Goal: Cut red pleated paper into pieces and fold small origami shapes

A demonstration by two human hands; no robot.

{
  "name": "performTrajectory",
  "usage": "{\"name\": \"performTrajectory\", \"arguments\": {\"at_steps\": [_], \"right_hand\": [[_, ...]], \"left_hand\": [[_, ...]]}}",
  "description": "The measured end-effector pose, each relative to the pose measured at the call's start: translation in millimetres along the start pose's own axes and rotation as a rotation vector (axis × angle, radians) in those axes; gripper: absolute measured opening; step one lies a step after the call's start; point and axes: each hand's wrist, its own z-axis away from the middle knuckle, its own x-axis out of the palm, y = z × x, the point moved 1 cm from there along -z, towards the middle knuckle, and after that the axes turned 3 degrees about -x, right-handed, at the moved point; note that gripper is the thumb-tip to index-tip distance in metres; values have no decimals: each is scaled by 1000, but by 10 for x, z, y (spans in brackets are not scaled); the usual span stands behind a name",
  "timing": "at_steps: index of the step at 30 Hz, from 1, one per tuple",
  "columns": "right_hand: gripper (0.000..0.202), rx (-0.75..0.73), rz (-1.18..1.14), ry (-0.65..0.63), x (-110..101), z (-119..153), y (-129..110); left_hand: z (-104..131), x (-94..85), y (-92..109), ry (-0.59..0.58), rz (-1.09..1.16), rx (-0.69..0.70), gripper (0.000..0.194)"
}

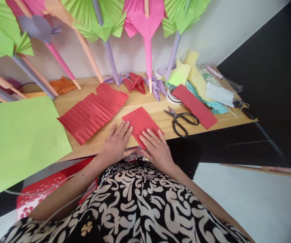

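Note:
A small red paper piece lies on the wooden table in front of me. My right hand rests on its lower right part, fingers spread. Beside its left edge, my left hand lies flat with the fingertips at the paper's border, holding nothing. A larger pleated red sheet is to the left of my hands. Black-handled scissors lie to the right, their blades apart, next to a folded red strip.
A large green sheet overhangs the table's left front edge. White tape rolls, folded red paper and yellow scraps lie along the back. Paper fans on sticks lean against the wall.

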Motion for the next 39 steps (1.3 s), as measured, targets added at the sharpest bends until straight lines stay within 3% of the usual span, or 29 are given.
{"name": "performTrajectory", "arguments": {"at_steps": [5,9,12,18,26,30,35,39], "right_hand": [[28,-17,-61,44,73,-164,-73],[24,48,-77,56,-47,-208,-52],[26,73,-69,69,-174,-217,-47],[24,120,-63,98,-422,-199,-22],[20,140,-69,180,-798,-216,28],[18,190,-168,232,-976,-65,192],[17,324,-28,341,-1200,118,411],[18,176,32,284,-1213,-25,344]], "left_hand": [[61,5,-2,144,87,76,56],[12,-7,0,290,231,121,28],[-73,-39,83,364,320,124,20],[-278,-173,264,389,448,138,20],[-492,-600,433,386,481,212,20],[-550,-745,389,378,453,217,22],[-611,-808,267,389,365,208,21],[-697,-868,363,362,302,263,26]]}}
